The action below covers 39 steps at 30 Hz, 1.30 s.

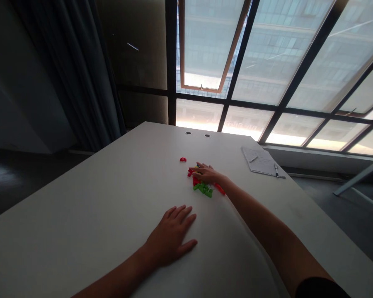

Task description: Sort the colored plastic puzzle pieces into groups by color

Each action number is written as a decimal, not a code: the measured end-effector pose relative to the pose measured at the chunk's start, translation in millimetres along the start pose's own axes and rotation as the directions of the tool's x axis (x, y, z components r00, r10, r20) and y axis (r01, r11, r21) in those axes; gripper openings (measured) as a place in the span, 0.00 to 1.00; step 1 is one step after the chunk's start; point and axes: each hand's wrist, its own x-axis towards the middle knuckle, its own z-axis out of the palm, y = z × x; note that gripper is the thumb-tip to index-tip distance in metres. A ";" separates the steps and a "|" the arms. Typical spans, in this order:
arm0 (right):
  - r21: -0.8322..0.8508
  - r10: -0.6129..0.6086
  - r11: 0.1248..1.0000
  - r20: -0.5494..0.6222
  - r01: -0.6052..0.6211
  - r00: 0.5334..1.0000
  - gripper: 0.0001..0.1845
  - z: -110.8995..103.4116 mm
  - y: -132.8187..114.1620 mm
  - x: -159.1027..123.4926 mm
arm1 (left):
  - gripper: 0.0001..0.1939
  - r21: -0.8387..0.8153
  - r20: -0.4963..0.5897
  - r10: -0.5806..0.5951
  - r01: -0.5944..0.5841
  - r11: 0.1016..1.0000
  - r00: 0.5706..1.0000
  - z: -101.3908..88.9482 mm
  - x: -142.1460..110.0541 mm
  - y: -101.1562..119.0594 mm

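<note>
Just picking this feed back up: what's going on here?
A person's right hand is over a small pile of red and green pieces on the white table; whether it grips any is hidden. The left hand is spread palm down, nearer the camera and apart from the pile. One red piece lies by itself just beyond the pile.

Along the far edge of the white table [112, 198] we see two round inserts [188, 133] set side by side. Near its far right corner, close to the right edge, we have sheets of paper [262, 162] with handwriting, and two pens [276, 169] lying on them. Beyond the far edge we face dark-framed windows [261, 62], one pane tilted open; past the left edge hangs a dark curtain [81, 74].
</note>
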 end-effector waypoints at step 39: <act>0.214 0.089 0.976 -0.577 0.045 0.812 0.35 63.6 66.9 -116.1 | 0.33 -0.084 0.331 0.061 -0.035 0.996 0.942 -2.5 241.6 -53.0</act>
